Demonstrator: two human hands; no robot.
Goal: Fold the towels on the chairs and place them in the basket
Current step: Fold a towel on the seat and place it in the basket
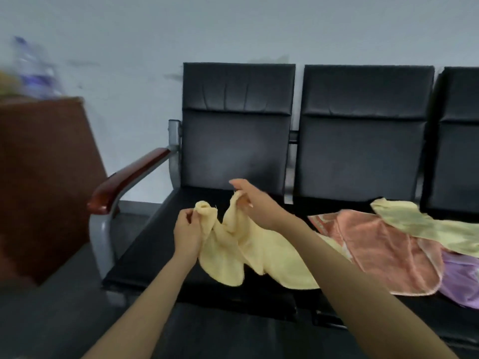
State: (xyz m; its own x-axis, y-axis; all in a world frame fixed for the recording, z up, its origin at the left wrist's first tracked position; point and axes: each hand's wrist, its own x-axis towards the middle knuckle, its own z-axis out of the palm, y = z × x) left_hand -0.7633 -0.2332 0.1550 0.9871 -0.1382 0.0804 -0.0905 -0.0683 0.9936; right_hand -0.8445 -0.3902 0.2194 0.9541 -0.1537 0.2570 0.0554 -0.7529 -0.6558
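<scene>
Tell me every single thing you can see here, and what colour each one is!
yellow towel: one, yellow, on the left seat, lifted at two corners
pink towel: one, pink, spread on the middle seat
pale yellow-green towel: one, pale yellow-green, lying across the pink towel
purple towel: one, purple, partly under the pink towel, at the right edge
chairs: three, black, joined in a row by the wall
armrest: one, reddish brown, left end of the row
brown cabinet: one, brown, far left
blurry thing: one, purple and white, above the cabinet
left hand: grips one towel corner
right hand: pinches another corner
</scene>
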